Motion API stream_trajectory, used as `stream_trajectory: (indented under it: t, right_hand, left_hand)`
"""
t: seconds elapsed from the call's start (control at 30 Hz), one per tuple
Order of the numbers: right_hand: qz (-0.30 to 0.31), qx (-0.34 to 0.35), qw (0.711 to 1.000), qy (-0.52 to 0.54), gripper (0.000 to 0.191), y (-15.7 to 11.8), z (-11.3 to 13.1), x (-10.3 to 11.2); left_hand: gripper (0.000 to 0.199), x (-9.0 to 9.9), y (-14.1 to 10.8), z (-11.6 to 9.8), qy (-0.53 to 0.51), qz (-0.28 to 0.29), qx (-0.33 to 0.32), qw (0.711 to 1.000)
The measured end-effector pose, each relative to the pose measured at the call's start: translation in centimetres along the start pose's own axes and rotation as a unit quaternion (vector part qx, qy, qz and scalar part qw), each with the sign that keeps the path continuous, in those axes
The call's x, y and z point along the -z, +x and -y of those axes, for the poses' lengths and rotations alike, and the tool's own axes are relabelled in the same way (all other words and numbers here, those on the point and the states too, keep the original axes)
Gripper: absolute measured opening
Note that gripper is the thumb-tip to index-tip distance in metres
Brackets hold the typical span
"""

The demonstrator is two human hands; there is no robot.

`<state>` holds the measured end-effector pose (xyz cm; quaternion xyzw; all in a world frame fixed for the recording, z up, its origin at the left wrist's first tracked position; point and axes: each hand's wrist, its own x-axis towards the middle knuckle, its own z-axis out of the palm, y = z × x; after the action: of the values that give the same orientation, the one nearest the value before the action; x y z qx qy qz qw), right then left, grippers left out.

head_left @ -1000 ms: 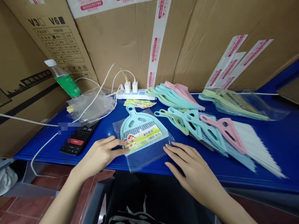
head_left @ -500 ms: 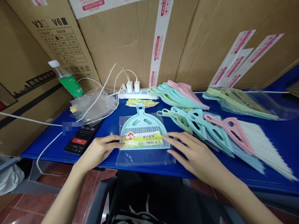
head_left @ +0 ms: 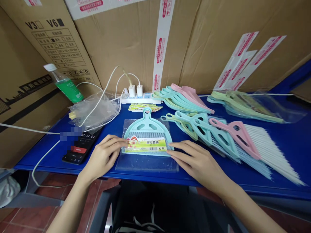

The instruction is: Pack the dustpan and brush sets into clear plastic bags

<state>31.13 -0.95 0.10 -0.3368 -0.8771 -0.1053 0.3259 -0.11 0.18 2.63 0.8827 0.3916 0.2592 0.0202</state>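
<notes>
So the bagged set has swung round since a second ago: it sat skewed then, and now it's square to the near edge of the table [head_left: 110, 127], with our right fingers moved in toward the card.

Our left hand [head_left: 103, 157] is half curled, fingertips at the left end of the printed card [head_left: 145, 144]. Our right hand [head_left: 200, 161] has its fingers stretched loosely to the card's right end. Can't tell if either one is pinching or just pressing.

The card lies across a blue dustpan [head_left: 147, 123] with a grey-bristled brush [head_left: 148, 134], all in a clear bag [head_left: 147, 165] at the near middle. To do this bit well, we'd reckon: light, even pressure at both ends, keep the card level, don't drag the film or it'll probably wrinkle.

Further out, loose brushes [head_left: 234, 136] lie to the right, spare cards [head_left: 143, 107] sit just past the handle, a dustpan stack [head_left: 182, 98] is far right of those, and a phone [head_left: 80, 147] is left.
</notes>
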Motion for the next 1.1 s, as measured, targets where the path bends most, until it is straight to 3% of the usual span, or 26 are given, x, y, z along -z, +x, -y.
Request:
stream_trajectory:
  t: [0.2,0.57,0.8,1.1]
  right_hand:
    - [-0.001,0.000,1.000,0.023,0.029,-0.1,0.2,-0.3]
    - [0.040,-0.021,0.997,0.055,0.034,0.1,0.1,0.0]
    - [0.033,-0.012,0.998,0.054,0.036,-0.2,-0.2,0.1]
    - [0.051,0.022,0.998,0.023,0.031,-0.7,-0.3,0.6]
  left_hand:
    - [0.023,-0.1,0.5,-1.0,0.004,0.046,-0.023,0.999]
    - [0.028,-0.3,0.2,-0.7,0.047,0.059,-0.079,0.994]
    - [0.026,-0.1,-0.3,-0.3,-0.002,0.049,-0.072,0.996]
    - [0.044,1.4,-1.5,0.2,-0.009,0.119,-0.039,0.992]
